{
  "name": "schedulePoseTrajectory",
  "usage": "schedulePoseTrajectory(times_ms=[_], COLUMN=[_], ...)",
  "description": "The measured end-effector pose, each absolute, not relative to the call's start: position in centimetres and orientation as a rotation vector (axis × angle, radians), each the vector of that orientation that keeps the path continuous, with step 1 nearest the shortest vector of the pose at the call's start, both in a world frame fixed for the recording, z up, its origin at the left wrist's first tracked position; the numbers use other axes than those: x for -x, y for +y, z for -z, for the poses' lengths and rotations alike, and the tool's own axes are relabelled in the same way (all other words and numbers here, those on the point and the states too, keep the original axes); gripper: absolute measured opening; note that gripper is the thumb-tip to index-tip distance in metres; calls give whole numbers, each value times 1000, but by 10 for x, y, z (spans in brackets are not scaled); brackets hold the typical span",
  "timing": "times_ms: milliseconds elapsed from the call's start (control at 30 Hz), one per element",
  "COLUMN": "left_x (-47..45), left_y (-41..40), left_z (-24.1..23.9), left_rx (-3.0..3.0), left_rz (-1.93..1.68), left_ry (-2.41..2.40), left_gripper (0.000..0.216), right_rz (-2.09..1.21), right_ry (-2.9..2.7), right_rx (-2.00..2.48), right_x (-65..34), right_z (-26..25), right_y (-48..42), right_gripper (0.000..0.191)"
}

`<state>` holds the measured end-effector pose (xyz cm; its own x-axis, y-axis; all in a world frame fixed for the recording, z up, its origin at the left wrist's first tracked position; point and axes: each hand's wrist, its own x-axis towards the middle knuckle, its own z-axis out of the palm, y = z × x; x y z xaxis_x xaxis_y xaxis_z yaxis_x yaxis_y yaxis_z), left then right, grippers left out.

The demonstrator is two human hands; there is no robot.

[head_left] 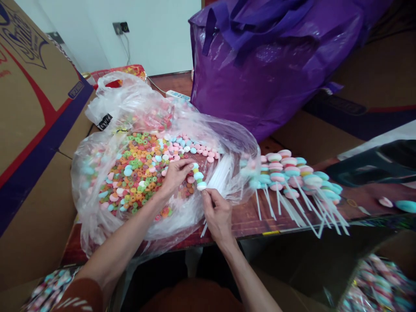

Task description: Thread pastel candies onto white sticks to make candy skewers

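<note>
Head-cam view, two bare hands over a wooden bench [247, 216]. Right hand [218, 214] pinches the lower end of a candy stick [199, 178], a thin white stick w/ blue, white & pink discs stacked on it, held over the open mouth of a clear plastic bag [97, 216]. Left hand [177, 173] is curled, fingertips gripping the stick's top candy. Inside the bag: loose candies [139, 173], mostly coloured rings, & a bundle of bare white sticks [221, 173]. Just right of the bag, finished candy sticks [292, 173] lie fanned on the bench. Purple bag [269, 65] behind; cardboard box [35, 108] at left
</note>
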<state>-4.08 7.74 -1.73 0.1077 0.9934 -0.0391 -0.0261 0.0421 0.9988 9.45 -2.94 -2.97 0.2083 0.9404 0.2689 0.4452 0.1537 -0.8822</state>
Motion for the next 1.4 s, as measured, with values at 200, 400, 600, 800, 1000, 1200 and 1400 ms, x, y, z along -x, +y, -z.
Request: schedulePoseTrajectory(times_ms=[200,400,600,800,1000,1200,1400], left_x=[37,32,32,29,30,39,56], left_y=[70,65,57,52,52,49,55], left_z=[14,22,35,26,19,7,9], left_rx=[-1198,-1181,-1287,-1184,-1065,-1259,-1486], left_rz=[-1052,-1061,-1028,-1142,-1252,-1252,-1250], left_ry=[1096,1102,1112,1142,1211,1347,1456], left_gripper=[24,26,25,36,41,45,44], right_rz=[-598,-583,-564,-653,-658,-432,66], right_ry=[-1392,-1385,-1376,-1345,-1395,-1528,-1399], right_rx=[1466,1490,1510,1446,1424,1417,1458], right_x=[-94,-96,-95,-94,-89,-93,-159], right_z=[31,33,34,31,26,11,-30], right_y=[-29,-28,-28,-28,-30,-44,-62], right_gripper=[27,27,28,30,28,27,21])
